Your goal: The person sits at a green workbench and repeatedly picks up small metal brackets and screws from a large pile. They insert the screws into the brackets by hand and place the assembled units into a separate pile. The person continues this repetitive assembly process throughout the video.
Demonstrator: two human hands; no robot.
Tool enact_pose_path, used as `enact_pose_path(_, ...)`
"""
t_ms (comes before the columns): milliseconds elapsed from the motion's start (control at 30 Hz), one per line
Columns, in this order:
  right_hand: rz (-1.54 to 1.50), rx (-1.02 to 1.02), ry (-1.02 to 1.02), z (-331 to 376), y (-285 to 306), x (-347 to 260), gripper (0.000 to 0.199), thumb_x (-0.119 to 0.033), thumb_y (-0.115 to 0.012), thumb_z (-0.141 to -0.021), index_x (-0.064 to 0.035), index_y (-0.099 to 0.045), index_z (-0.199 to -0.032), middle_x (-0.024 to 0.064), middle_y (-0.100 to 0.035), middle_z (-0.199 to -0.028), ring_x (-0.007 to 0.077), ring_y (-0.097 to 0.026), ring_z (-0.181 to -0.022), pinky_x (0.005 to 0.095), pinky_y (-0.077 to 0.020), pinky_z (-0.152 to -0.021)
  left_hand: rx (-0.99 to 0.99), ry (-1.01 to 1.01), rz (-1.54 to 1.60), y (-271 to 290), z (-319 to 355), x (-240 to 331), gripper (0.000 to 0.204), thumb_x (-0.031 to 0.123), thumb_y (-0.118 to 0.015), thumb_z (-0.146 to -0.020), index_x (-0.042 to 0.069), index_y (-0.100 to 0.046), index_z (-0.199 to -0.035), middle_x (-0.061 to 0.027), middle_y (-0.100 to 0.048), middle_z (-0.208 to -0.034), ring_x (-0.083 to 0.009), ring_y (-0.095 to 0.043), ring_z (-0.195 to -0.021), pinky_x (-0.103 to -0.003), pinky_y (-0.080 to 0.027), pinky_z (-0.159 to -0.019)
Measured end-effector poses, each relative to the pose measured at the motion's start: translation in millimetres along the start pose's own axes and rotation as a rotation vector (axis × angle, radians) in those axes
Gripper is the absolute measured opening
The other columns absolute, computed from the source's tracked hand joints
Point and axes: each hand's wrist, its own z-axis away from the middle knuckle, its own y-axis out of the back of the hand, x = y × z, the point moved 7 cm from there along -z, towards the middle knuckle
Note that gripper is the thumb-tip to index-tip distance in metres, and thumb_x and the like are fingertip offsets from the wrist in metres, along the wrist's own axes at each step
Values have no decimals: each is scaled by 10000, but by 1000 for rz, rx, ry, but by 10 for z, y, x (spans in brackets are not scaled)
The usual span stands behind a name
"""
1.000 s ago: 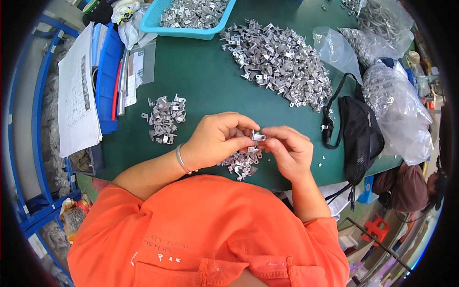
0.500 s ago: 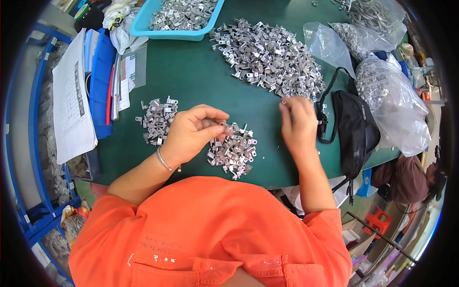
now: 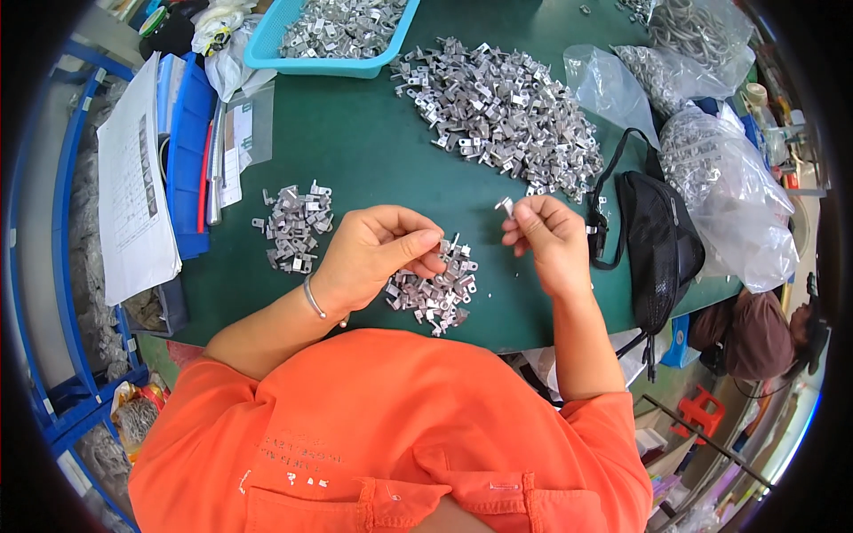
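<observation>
A small silvery metal bracket point(image 3: 505, 206) sticks out from between the thumb and fingertips of my right hand point(image 3: 553, 240), which is closed on it just below the large pile of metal brackets point(image 3: 506, 111). My left hand point(image 3: 378, 253) is pinched closed over the upper left edge of a small pile of brackets point(image 3: 435, 293). Whatever its fingertips hold, if anything, is hidden. To its left lies another small pile of brackets point(image 3: 298, 226), apart from the hand.
At the back, a light blue basket point(image 3: 324, 66) holds more brackets. A black pouch point(image 3: 662, 235) with a strap and bulging plastic bags point(image 3: 724, 178) line the right side. On the left stand a blue file holder point(image 3: 188, 160) and paper sheets point(image 3: 138, 191).
My right hand has drawn back from the large pile's edge toward me and turned, with a bracket now showing in its fingers. My left hand has shifted slightly right and nearer me.
</observation>
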Motion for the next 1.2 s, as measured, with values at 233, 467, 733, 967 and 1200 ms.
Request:
enact_pose_path(233,-218,-147,-125,145,-142,53,172,-139,-598,-949,30,-625,-952,96,-678,-808,126,-632,-654,230,-472,-559,-23,-24,-6,-63,-20,-29,114,-51,-629,-870,-38,-619,-983,-127,-657,-1014,-194,-681,-866,-301,-570,-793)
enact_pose_path(467,-233,-150,-77,241,-197,-29,166,-132,-604,-946,34,-621,-952,102,-688,-808,129,-649,-649,226,-491,-562,18,32,-57,-52,-20,-60,147,-22,-625,-884,-56,-640,-1026,-126,-678,-950,-197,-689,-854,-290,-571,-773)
enact_pose_path(733,-219,-156,-62,305,-294,-16,154,-116,-581,-958,37,-597,-965,110,-688,-818,139,-668,-680,224,-510,-573,-9,56,46,-68,20,-53,178,26,-605,-916,-70,-647,-1060,-159,-690,-952,-208,-699,-862,-289,-580,-762)
enact_pose_path(967,-253,-174,-63,333,-370,32,132,-85,-583,-953,46,-588,-967,130,-687,-839,157,-673,-688,249,-544,-603,-13,51,57,-68,27,-63,154,13,-618,-903,-64,-647,-1033,-159,-687,-955,-210,-700,-865,-284,-585,-756)
enact_pose_path(1200,-245,-136,-69,342,-302,44,122,-71,-589,-945,50,-589,-964,131,-687,-835,161,-673,-681,254,-545,-602,6,90,102,-48,35,-84,125,3,-632,-888,-50,-642,-1001,-131,-679,-950,-208,-699,-865,-277,-587,-743)
